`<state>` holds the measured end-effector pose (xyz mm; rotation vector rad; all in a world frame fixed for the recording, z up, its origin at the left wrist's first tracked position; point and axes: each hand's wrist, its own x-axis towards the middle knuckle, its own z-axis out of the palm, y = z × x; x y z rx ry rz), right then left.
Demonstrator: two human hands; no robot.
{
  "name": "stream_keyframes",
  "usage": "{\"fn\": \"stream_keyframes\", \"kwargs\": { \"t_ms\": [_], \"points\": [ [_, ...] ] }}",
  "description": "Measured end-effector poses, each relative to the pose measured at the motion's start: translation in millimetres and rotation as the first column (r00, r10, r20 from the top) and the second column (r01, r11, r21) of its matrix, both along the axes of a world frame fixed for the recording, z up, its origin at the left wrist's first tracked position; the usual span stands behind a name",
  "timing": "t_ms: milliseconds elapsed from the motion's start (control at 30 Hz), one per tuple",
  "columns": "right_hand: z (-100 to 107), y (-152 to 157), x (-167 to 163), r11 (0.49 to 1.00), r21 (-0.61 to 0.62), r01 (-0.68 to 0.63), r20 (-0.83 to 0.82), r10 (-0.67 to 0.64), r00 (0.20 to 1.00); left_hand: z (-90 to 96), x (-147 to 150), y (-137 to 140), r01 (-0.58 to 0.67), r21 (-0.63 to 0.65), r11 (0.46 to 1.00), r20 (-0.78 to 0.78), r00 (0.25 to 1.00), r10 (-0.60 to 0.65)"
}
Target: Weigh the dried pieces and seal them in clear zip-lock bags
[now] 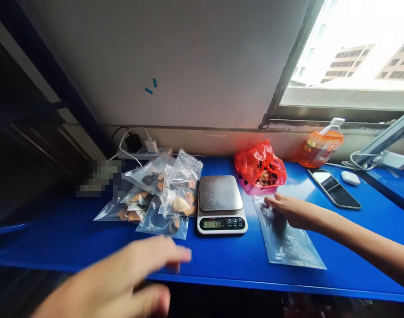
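Right fingers (pixel 272 201) at flat clear bag (pixel 291 245), grip unclear, left fingers (pixel 178 253) parted, 1 scale (pixel 221 193) between

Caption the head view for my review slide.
Right hand at a flat clear bag; left hand blurred in the foreground; a digital scale stands beside filled bags.
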<state>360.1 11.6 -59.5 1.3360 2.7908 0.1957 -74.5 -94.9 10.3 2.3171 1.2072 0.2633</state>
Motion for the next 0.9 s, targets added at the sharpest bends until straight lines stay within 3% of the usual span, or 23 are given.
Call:
{"fn": "stream_keyframes", "kwargs": {
  "t_ms": [67,100,167,200,300,400,500,533,600,667,733,800,900],
  "points": [
    [1,8,6,1.000,0.030,0.002,0.008,-0.002,1.000,26.2,20,53,-0.219,0.163,0.962,-0.029,0.974,0.227],
    [1,13,9,0.999,0.044,-0.002,0.009,0.002,1.000,33.2,29,81,-0.329,0.265,0.906,-0.037,0.936,0.350],
    [0,19,11,0.997,0.075,0.008,0.002,-0.008,1.000,33.9,43,130,-0.465,0.439,0.769,-0.111,0.821,0.560],
    [-1,20,10,0.994,0.102,0.039,-0.004,-0.038,0.999,29.1,47,148,-0.451,0.482,0.751,-0.186,0.785,0.591],
    [-7,1,0,0.970,0.161,0.182,-0.090,-0.169,0.981,9.5,54,177,-0.394,0.477,0.785,-0.244,0.799,0.550],
    [-18,-37,-12,0.977,0.022,0.214,-0.277,-0.199,0.940,4.7,49,182,-0.322,0.473,0.820,-0.220,0.858,0.464],
    [-27,-65,-12,0.967,-0.098,0.233,-0.291,-0.252,0.923,23.7,31,187,-0.258,0.424,0.868,-0.106,0.938,0.331],
    [-26,-69,-10,0.961,-0.101,0.259,-0.294,-0.278,0.914,33.1,24,188,-0.244,0.327,0.913,0.050,0.969,0.241],
    [-17,-70,-10,0.947,-0.077,0.311,-0.357,-0.318,0.879,51.2,11,186,-0.218,0.134,0.967,0.331,0.929,0.164],
    [2,-62,-22,0.939,-0.085,0.332,-0.503,-0.328,0.800,63.3,6,177,-0.190,0.009,0.982,0.430,0.887,0.168],
    [28,-49,-48,0.941,-0.203,0.271,-0.682,-0.335,0.650,66.8,12,166,-0.099,-0.081,0.992,0.399,0.909,0.123],
    [53,-33,-82,0.952,-0.283,0.118,-0.809,-0.303,0.503,62.8,23,156,0.014,-0.145,0.989,0.291,0.956,0.029],
    [77,-13,-129,0.904,-0.383,-0.189,-0.860,-0.274,0.430,48.8,38,149,0.059,-0.106,0.993,0.207,0.978,-0.036]
  ]
}}
